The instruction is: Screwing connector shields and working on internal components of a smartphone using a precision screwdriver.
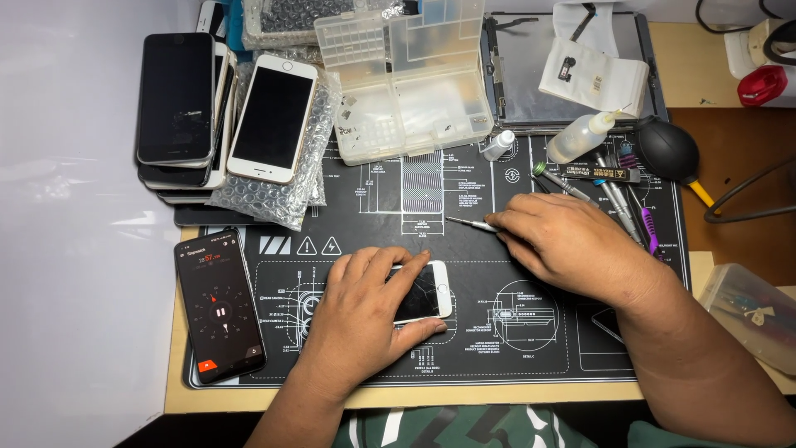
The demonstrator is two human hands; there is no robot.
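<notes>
My left hand [365,309] lies flat over a white smartphone [433,292] that rests screen-up on the black repair mat [390,216], fingers spread along its top edge. Most of the phone is hidden under the hand. My right hand [564,241] rests on the mat to the right and grips a thin screwdriver [466,222], whose metal tip points left, a little above the phone.
A dark phone with a lit timer screen [220,305] lies at the mat's left edge. Stacked phones [178,104] and a white phone on bubble wrap [272,116] sit at back left. A clear parts box [410,83], small bottles [580,137], several tools [618,203] and a black air blower [667,149] stand behind.
</notes>
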